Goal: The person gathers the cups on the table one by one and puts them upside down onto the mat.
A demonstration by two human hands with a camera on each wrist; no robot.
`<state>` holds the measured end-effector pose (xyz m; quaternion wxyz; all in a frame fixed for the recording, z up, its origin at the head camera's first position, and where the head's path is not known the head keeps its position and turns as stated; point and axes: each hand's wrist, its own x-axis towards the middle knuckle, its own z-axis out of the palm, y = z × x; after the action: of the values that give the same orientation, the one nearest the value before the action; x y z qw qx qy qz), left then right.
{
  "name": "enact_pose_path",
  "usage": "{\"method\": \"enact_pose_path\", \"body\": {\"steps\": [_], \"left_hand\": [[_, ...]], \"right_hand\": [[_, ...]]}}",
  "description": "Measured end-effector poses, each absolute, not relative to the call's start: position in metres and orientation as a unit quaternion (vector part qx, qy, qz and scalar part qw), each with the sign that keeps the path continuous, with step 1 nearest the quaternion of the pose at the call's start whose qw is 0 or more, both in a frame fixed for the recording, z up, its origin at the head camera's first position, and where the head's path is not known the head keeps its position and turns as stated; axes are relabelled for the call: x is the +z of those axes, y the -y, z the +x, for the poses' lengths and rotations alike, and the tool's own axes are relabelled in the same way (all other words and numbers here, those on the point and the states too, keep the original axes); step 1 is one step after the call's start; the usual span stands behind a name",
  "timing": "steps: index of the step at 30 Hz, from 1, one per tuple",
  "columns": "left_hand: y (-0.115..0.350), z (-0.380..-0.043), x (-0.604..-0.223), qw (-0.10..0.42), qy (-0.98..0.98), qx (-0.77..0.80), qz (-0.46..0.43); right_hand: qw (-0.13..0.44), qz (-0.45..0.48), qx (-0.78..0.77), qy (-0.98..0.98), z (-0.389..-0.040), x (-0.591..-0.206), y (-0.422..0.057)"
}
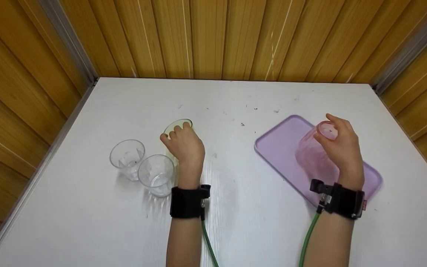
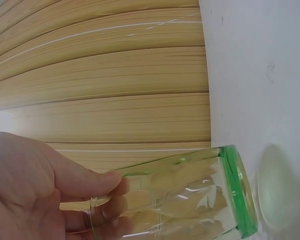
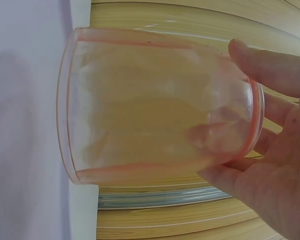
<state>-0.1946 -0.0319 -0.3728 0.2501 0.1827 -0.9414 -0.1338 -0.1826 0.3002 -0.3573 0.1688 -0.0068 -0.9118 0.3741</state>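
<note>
My left hand grips a clear green cup near its rim, thumb on one side and fingers on the other. Its thick green base points down at the white table, slightly tilted, with a pale reflection beside it. Over a light purple tray, my right hand holds a clear pink cup by the narrow base end. That cup is upside down, its wide rim facing the tray; whether the rim touches, I cannot tell. Left of my left hand stand two clear cups, one farther out and one nearer.
The white table carries small dark marks toward the back. Wood-patterned panels wall it in at the back and both sides. Green cables run from the black wrist straps along both forearms.
</note>
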Motion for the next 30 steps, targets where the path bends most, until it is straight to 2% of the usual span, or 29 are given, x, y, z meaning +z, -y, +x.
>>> {"method": "enact_pose_path", "body": {"steps": [5, 23, 30], "left_hand": [[0.032, -0.193, -0.372, 0.265, 0.938, -0.137, 0.176], [0.032, -0.192, -0.368, 0.225, 0.947, -0.151, 0.17], [0.033, -0.191, -0.368, 0.233, 0.945, -0.162, 0.163]], "right_hand": [[0.154, -0.026, 0.379, 0.912, -0.182, -0.358, -0.304], [0.125, -0.074, 0.392, 0.908, -0.176, -0.363, -0.324], [0.125, -0.087, 0.386, 0.91, -0.172, -0.365, -0.331]]}}
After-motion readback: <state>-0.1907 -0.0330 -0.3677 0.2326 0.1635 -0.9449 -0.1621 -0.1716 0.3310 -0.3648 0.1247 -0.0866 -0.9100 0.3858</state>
